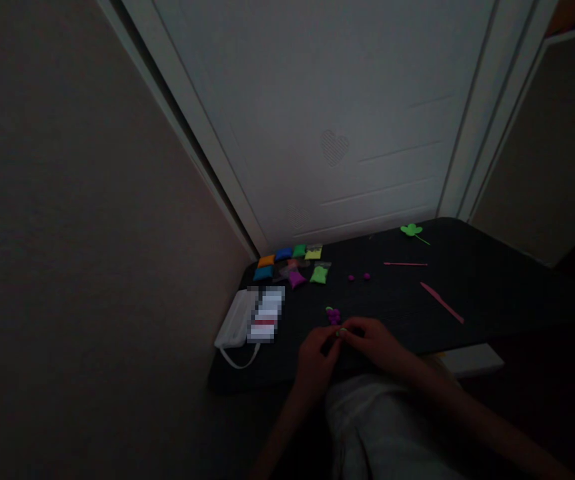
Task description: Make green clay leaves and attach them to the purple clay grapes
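Pinching a small green piece [341, 332], both hands' fingers [338, 339] meet above the dark table [392, 307]; a pale door [367, 120] behind

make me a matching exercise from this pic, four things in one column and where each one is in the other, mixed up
Things
1. small green piece
2. purple cluster
3. orange packet
4. pink knife-shaped tool

Places
A. on the table, just beyond the fingertips
B. lying slantwise at the right, apart from the packets
C. between the fingertips of the left hand and right hand
D. at the back left, next to a blue packet

Right pairs: 1-C, 2-A, 3-D, 4-B
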The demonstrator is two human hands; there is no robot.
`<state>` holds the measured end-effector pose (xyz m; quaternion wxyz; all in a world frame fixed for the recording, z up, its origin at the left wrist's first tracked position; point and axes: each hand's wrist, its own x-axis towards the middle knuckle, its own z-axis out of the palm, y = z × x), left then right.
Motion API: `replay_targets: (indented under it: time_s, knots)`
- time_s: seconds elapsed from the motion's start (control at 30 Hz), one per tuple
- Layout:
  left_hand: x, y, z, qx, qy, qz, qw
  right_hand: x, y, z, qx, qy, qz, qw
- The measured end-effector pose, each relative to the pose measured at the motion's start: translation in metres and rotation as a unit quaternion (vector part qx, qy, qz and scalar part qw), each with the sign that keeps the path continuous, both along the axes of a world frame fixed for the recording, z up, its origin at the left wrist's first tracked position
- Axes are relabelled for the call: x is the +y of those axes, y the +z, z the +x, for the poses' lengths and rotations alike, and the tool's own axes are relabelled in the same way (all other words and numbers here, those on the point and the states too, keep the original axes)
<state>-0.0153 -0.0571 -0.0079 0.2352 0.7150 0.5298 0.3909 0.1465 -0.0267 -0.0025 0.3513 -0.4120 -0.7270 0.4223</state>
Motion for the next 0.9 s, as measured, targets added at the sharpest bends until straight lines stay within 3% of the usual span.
replay_targets:
  time_s: [0.3,0.6,0.9]
  knots:
    - [-0.0030,0.0071,0.0011,-0.007,0.011,-0.017,1.000,-0.0024,0.0036,0.0000,-0.016,-0.002,0.018,1.000]
    - [0.0001,0.0019,0.0008,-0.026,0.027,-0.025,0.999,-0.0009,0.0029,0.0002,-0.024,-0.015,0.016,0.999]
    - [-0.0009,0.0062,0.0020,-0.032,0.028,-0.025,0.999,-0.0010,0.0022,0.0004,-0.022,-0.012,0.017,1.000]
